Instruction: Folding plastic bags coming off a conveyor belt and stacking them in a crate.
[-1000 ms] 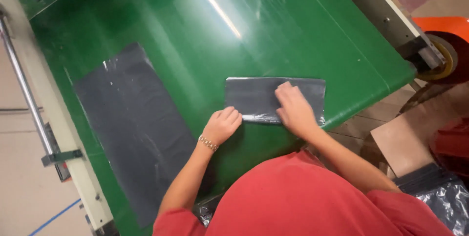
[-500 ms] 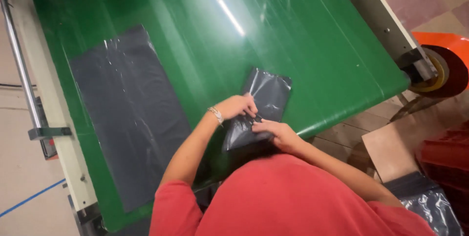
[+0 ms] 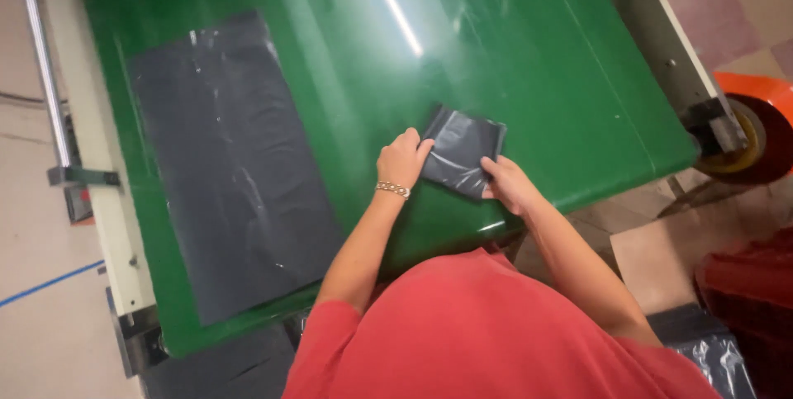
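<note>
Near the front edge of the green counter (image 3: pixel 529 60), fingers of both hands close on a small folded dark plastic bag (image 3: pixel 459 151). The left hand (image 3: pixel 402 159) has its fingers curled together, pinching the bag's left edge; a metal bracelet (image 3: pixel 393 190) sits on that wrist. The right hand (image 3: pixel 510 185) grips the bag's near right corner, thumb on top, the other fingers tucked under and out of sight. The bag is folded to a rough square, slightly tilted, lying on the counter surface between the two hands.

To the left, well apart from the hands, a second dark plastic bag (image 3: pixel 231 159) lies flat and unfolded, a long rectangle reaching almost to the near edge. A bright streak of reflected light crosses the far middle of the counter.

Red shirt (image 3: pixel 487 333) fills the near view. Pale metal frame (image 3: pixel 95 159) runs along the counter's left side. At far right, an orange roll (image 3: pixel 756 130) sits off the counter.
</note>
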